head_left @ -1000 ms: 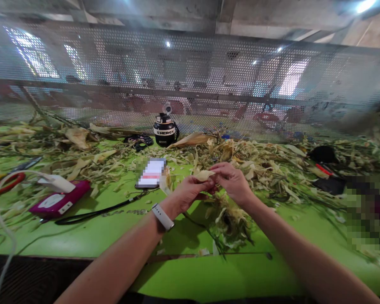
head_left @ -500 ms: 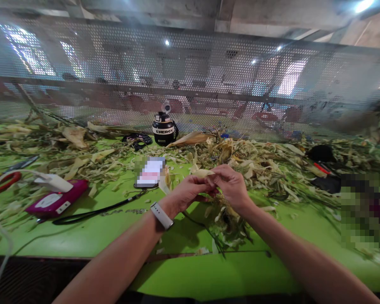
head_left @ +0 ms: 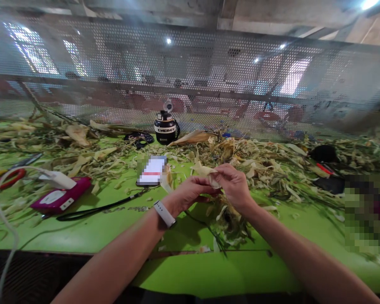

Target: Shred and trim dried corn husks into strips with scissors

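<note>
Both hands meet above the green table (head_left: 114,234), fingers pinched close together. Between them is a pale strip of corn husk (head_left: 203,169), one end sticking out to the upper left. My right hand (head_left: 235,185) is closed on this strip from the right. My left hand (head_left: 187,193), with a white band on its wrist, is closed on the husk's lower part, where fingers cover much of it. A thin dark green stalk (head_left: 209,230) runs below the hands. Just beneath my right hand lies a tangled clump of husk and silk (head_left: 232,223).
A phone (head_left: 152,170) with a black strap lies left of my hands, near a magenta power adapter (head_left: 61,195) with a white plug and cable. Red-handled scissors (head_left: 17,174) lie far left. Behind stand a black bottle (head_left: 165,128), heaped husks (head_left: 269,164) and a perforated screen (head_left: 190,71).
The husk strip now shows more fully between my fingers, its free end lifted slightly. My fingers have shifted a little on it. The whole view has moved slightly.
</note>
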`<action>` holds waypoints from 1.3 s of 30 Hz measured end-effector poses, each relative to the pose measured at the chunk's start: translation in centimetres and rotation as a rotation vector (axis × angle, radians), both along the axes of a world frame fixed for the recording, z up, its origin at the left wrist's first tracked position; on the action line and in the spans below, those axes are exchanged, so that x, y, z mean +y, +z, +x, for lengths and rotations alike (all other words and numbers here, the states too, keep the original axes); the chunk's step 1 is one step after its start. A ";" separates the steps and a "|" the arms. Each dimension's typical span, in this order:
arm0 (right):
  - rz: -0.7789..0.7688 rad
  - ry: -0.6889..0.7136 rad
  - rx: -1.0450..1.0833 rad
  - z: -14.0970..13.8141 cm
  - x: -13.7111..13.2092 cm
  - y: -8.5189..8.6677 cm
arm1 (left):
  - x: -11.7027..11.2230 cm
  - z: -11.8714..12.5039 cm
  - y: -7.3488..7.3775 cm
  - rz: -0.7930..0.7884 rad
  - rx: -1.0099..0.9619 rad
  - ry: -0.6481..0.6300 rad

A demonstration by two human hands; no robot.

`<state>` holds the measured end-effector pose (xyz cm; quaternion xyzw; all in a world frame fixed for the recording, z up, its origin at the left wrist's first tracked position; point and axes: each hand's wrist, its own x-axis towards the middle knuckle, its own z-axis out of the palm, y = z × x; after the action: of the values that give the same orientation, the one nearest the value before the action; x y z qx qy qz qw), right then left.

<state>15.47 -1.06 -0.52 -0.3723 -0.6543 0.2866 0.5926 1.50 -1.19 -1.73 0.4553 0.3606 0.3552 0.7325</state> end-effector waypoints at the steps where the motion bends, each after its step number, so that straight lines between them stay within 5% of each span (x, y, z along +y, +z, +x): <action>1: -0.005 -0.014 0.025 0.1 0.1 0.1 | -0.2 0.1 0.0 0.003 0.008 -0.011; 7: -0.204 -0.038 0.176 0.8 0.6 0.5 | -0.7 0.1 0.8 -0.027 -0.054 0.004; 26: -0.395 0.040 0.298 -0.3 -0.3 0.4 | -0.2 0.3 0.6 0.043 -0.079 0.011; 29: -0.373 0.056 0.225 0.0 0.0 0.5 | -0.2 0.3 0.7 0.053 -0.082 -0.007; 34: -0.178 -0.063 -0.164 1.2 0.4 1.1 | 0.3 0.0 1.0 0.059 -0.194 0.171; 39: -0.243 0.044 -0.378 1.4 0.4 0.9 | 0.6 -0.1 0.9 0.042 -0.207 0.203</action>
<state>16.89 -0.68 0.38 -0.4738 -0.7224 0.3010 0.4039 1.37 -0.56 -0.81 0.3924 0.3198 0.4801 0.7165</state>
